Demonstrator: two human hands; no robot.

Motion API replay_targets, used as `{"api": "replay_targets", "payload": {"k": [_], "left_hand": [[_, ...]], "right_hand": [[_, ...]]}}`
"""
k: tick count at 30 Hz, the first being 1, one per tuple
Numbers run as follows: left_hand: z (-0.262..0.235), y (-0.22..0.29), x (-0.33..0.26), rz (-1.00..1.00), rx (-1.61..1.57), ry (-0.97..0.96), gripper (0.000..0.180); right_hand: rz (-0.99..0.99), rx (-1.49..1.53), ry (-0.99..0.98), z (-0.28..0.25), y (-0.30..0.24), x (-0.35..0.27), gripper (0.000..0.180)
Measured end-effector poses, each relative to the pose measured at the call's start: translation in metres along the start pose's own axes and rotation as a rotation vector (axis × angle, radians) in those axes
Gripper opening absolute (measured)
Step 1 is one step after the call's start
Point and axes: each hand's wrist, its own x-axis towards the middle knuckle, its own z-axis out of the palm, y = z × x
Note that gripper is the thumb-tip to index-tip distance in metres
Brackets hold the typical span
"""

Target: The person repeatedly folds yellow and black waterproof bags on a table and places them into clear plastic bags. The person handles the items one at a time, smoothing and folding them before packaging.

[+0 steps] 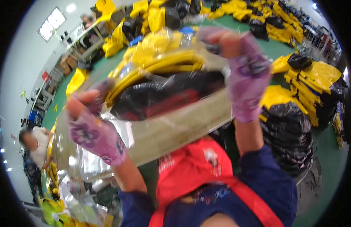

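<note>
While reaching over the pale table (183,130) with both arms, apparently at the stage of arranging or covering a folded yellow-and-black bundle (164,96), with a sheen nearby suggestive of clear plastic (120,132). Find the bundle between the two hands, with a curved yellow edge on the far side and a dark, red-patched face nearer; cannot tell from the blur between resting on the table and hanging just above it. See the left grip (93,130) at the bundle's left end, and the right grip (248,73) beyond its right end and set higher, both with bare fingers bent and partly closed. Cannot tell for sure of any hold in either: possibly a pinch on the plastic, possibly nothing. Just beyond, note a glossy heap of yellow packs (156,43). For the next move, judge best a sure pinch on both sides, an even level pull, and care against snagging or slack at the right
</note>
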Motion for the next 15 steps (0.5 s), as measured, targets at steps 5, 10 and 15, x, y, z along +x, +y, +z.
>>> {"api": "replay_targets", "payload": {"k": [5, 10, 15], "left_hand": [[-0.012, -0.005, 0.007, -0.231, 0.058, -0.297, 0.049], [0.002, -0.184, -0.075, -1.057, -0.225, -0.405, 0.042], [0.001, -0.241, -0.123, -0.946, -0.077, -0.532, 0.039]], "right_hand": [[0.274, 0.019, 0.005, 0.005, -0.001, -0.012, 0.011], [0.449, -0.928, -0.412, -0.01, 0.176, -0.099, 0.035], [0.41, -0.981, -0.468, -0.003, 0.211, -0.118, 0.019]]}}
